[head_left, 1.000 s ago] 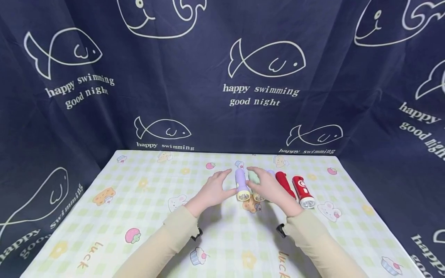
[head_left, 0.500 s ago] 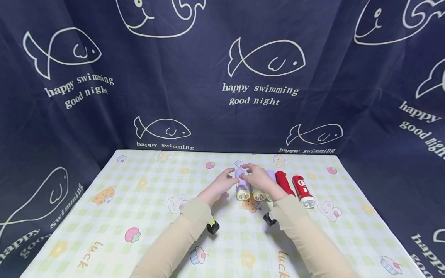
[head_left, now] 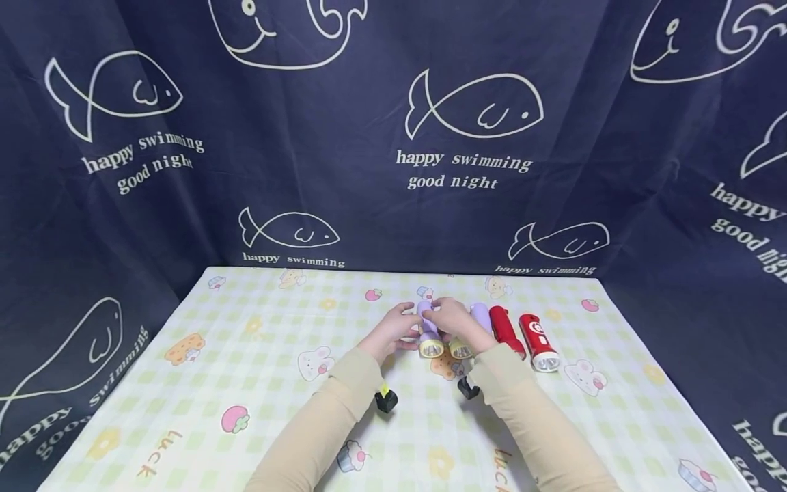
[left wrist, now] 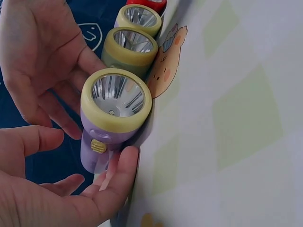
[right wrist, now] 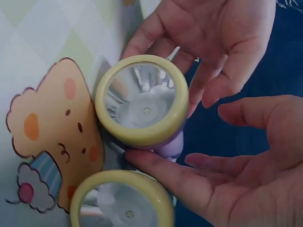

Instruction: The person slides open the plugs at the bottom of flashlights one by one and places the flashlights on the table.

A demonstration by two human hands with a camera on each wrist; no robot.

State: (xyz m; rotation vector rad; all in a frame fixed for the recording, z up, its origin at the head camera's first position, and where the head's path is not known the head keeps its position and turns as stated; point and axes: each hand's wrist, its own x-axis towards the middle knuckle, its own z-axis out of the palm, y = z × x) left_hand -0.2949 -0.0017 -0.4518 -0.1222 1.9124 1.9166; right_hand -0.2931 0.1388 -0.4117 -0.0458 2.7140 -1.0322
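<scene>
1. Beige cloth is seen on the left sleeve [head_left: 316,417], and beyond it the left hand [head_left: 391,330] is held beside the nearest flashlight. Its fingers [left wrist: 122,171] are loosely curved and widely parted from the thumb; the flashlight's side appears to be touched by a fingertip, but no firm grip is shown.

2. The purple flashlight [left wrist: 115,113] is placed between the two hands, over the patterned desk [head_left: 264,383], its yellow-rimmed lens turned toward the person. Whether it is fully borne by the desk cannot be told. The step in hand is judged to be the framing of this flashlight from both sides; for the next move, an even closing of both thumbs would be called for, with its neighbour left undisturbed.

3. The right hand [head_left: 453,320] is held on the other side. Its thumb is set apart, and a nearly straight finger is reached in low, between two flashlights; nothing is clenched.

4. Farther right, a green flashlight [left wrist: 129,56], a second purple flashlight [head_left: 481,315], a plain red flashlight [head_left: 507,332] and a red flashlight with a white emblem [head_left: 539,343] are laid in a row.
</scene>
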